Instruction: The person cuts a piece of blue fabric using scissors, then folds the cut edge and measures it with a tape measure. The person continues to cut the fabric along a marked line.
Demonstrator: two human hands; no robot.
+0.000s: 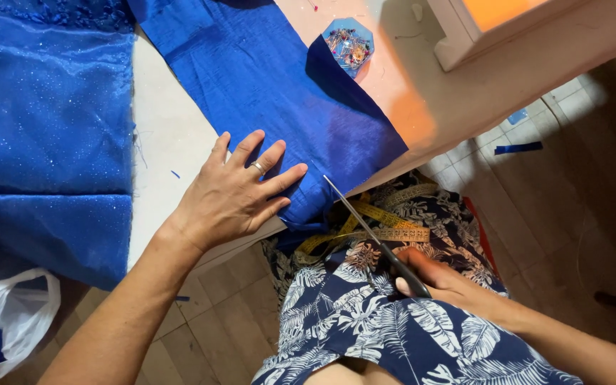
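My left hand [235, 194] lies flat, fingers spread, on the near corner of a plain blue cloth [272, 85] spread over a pale table [169, 142]. A ring sits on one finger. My right hand [433, 276] is closed around the handles of a pair of scissors [365, 224], held over my lap. The blades point up and left, with the tip at the cloth's near edge by the table rim. A yellow tape measure [386, 227] hangs under the scissors, against my leaf-patterned clothing.
A glittery blue fabric [44, 128] covers the table's left side and hangs over its edge. A blue pin holder [348, 44] rests at the back. A white plastic bag [5, 321] hangs at the lower left. Blue scraps [518, 147] lie on the tiled floor.
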